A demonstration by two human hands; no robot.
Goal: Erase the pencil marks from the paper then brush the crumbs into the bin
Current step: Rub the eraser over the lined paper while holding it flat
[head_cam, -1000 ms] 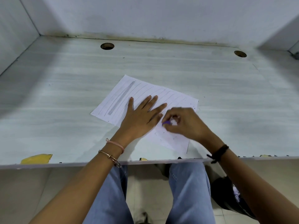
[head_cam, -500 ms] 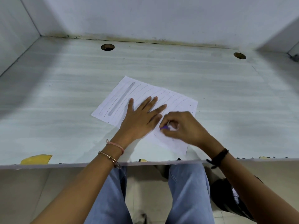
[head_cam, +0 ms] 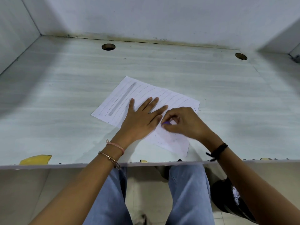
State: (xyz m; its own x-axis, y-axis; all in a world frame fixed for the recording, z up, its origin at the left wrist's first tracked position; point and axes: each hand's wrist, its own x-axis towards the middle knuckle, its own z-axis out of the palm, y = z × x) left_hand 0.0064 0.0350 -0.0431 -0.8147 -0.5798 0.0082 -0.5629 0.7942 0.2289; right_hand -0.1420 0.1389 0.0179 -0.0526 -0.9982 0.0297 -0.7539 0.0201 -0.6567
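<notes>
Pinching a purple eraser (head_cam: 166, 122) down onto the paper (head_cam: 162, 95) with the right hand (head_cam: 185, 124), fingers and thumb curled round it, just beside the left fingertips. Pressing the paper flat under the left hand (head_cam: 142, 117), fingers straight and spread, with pencil marks (head_cam: 121, 101) lying beyond the thumb and dark crumbs (head_cam: 174, 140) lying near the right wrist. Reaching over the near edge of the desk (head_cam: 65, 111) with both forearms.

Office cubicle: walled desk (head_cam: 65, 111), cable holes (head_cam: 108, 46)
</notes>
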